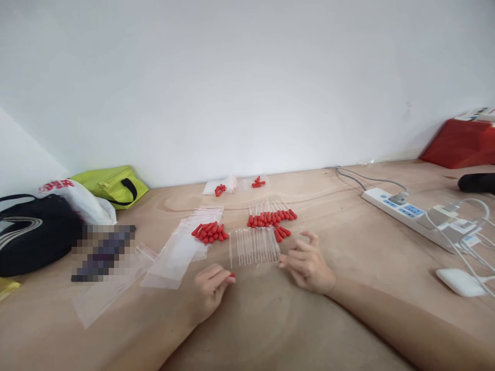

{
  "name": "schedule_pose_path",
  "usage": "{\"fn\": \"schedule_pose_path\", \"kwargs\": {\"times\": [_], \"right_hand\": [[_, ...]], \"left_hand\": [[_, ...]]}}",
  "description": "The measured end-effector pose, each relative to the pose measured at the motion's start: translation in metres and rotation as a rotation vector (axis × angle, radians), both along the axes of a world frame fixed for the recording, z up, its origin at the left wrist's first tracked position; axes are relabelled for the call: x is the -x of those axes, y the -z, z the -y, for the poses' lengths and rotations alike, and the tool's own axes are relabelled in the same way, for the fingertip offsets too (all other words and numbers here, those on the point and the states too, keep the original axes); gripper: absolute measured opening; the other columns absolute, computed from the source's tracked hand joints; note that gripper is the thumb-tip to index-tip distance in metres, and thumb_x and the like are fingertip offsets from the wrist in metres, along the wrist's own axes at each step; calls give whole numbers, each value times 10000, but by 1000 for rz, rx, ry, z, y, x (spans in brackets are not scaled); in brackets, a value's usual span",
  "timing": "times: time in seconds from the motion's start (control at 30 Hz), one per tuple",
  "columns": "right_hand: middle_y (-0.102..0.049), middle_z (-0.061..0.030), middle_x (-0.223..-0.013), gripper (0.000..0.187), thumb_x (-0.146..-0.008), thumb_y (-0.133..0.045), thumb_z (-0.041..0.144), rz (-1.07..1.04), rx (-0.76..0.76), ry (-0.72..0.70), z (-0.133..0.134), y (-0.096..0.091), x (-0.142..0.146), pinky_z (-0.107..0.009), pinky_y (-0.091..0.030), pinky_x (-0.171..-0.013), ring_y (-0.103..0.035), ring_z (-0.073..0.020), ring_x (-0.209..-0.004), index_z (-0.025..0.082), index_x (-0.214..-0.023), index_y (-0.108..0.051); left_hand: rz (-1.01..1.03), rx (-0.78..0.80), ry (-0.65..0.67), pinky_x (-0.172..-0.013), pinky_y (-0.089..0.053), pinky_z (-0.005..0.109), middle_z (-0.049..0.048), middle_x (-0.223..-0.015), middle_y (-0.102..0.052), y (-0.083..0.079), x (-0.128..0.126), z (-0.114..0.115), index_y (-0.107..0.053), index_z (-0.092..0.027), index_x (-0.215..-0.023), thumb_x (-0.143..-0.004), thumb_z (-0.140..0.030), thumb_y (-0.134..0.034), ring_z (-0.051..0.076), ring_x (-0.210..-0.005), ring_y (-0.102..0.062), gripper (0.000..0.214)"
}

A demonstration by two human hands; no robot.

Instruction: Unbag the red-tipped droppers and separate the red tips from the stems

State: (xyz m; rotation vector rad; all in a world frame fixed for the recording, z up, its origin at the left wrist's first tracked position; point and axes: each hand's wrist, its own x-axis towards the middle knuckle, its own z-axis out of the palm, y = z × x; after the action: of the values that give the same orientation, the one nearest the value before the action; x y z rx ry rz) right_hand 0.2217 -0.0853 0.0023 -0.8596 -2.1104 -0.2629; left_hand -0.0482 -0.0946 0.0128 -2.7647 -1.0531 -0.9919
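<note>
My left hand (211, 291) is closed in a pinch on a red rubber bulb, whose tip pokes out past the fingers. On the right, my right hand (307, 263) has its fingers apart, their tips at the right end of a row of clear glass dropper tubes (253, 246); any contact is hard to make out. Behind that row lie tubes fitted with red bulbs (266, 219), and a few more red-bulbed pieces (282, 234) rest beside it. A pile of loose red bulbs (210, 233) sits to the left, partly over clear plastic bags (174, 263).
Two small groups of red bulbs (219, 190) lie on bags near the wall. A white power strip (406, 214) with cables and a white charger (460, 282) are at right, a red bag (460, 143) behind. At left stand a black bag (38, 237) and a lime bag (112, 183).
</note>
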Motion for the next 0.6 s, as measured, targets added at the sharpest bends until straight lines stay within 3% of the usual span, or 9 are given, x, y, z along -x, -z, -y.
{"fn": "schedule_pose_path", "kwargs": {"times": [0.07, 0.2, 0.33, 0.47, 0.6], "right_hand": [[-528, 44, -505, 183, -824, -466, 242, -41, 44, 72, -2, 0, -6, -403, -197, -907, -489, -106, -637, 237, -744, -630], [-594, 29, -584, 185, -840, -454, 228, -114, 105, 79, -3, 1, -4, -399, -199, -914, -518, -112, -666, 246, -872, -636], [-652, 2, -687, 196, -830, -455, 182, -157, 135, 105, -3, -1, 2, -384, -226, -896, -544, -114, -681, 215, -933, -618], [-633, 37, -592, 124, -804, -509, 199, -214, 67, 119, -14, -10, 19, -363, -242, -878, -530, -92, -615, 215, -835, -628], [-636, 46, -590, 129, -788, -526, 222, -136, -18, 161, -33, -22, 57, -399, -190, -889, -500, -98, -628, 234, -709, -626]], "left_hand": [[49, -8, -75, -513, -411, 183, -9, -583, -538, -2, 15, 3, -576, -199, -733, -865, -252, -422, 90, -524, -517, 209], [76, -6, -200, -645, -458, 198, 28, -779, -595, -4, 26, 8, -594, -211, -932, -853, -235, -430, 114, -683, -584, 183], [166, -64, -478, -677, -470, 258, 71, -848, -540, -6, 36, -2, -588, -173, -1006, -845, -284, -382, 157, -760, -566, 284], [215, 130, -628, -622, -465, 275, 36, -778, -555, -19, 60, -41, -535, -167, -1068, -793, -377, -401, 155, -663, -545, 370], [235, 295, -782, -598, -447, 253, 31, -836, -613, -33, 72, -92, -483, -152, -1086, -717, -386, -484, 131, -595, -539, 437]]}}
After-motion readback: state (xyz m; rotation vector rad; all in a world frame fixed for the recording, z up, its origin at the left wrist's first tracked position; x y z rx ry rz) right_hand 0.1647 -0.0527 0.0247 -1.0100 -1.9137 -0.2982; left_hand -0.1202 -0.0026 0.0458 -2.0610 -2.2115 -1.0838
